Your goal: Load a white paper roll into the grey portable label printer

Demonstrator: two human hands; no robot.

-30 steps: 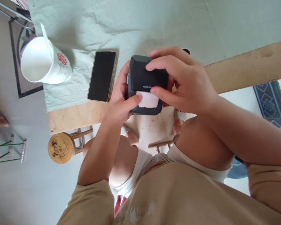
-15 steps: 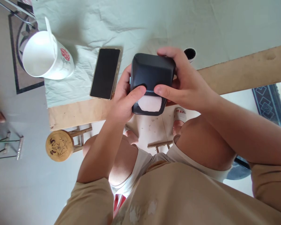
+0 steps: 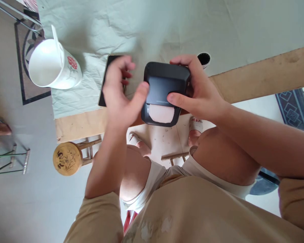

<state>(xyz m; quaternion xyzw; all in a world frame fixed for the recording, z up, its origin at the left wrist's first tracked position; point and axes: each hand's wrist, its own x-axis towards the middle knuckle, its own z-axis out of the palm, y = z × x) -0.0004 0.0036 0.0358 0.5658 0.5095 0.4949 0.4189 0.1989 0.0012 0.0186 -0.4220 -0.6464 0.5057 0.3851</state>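
A black label printer (image 3: 164, 82), with a pale label strip (image 3: 161, 113) showing in its lower slot, is held above the table's front edge. My right hand (image 3: 199, 89) grips its right side, thumb on the top face and fingers around the far edge. To its left, my left hand (image 3: 119, 91) is open and blurred, with fingers apart and curved. The left thumb tip is close to the printer's left edge; I cannot tell if it touches. A black-screened phone (image 3: 103, 96) lies on the cloth, partly hidden behind my left hand.
A white bucket (image 3: 73, 76) with a red flower and a white handle stands at the table's left. A small dark-filled cup (image 3: 204, 59) sits beyond my right hand. Pale green cloth (image 3: 243, 30) covers the wooden table (image 3: 263, 76). Below is a round wooden stool (image 3: 67, 158).
My left hand has let go of the printer and swung left, over the phone. My right hand still holds the printer in nearly the same place.
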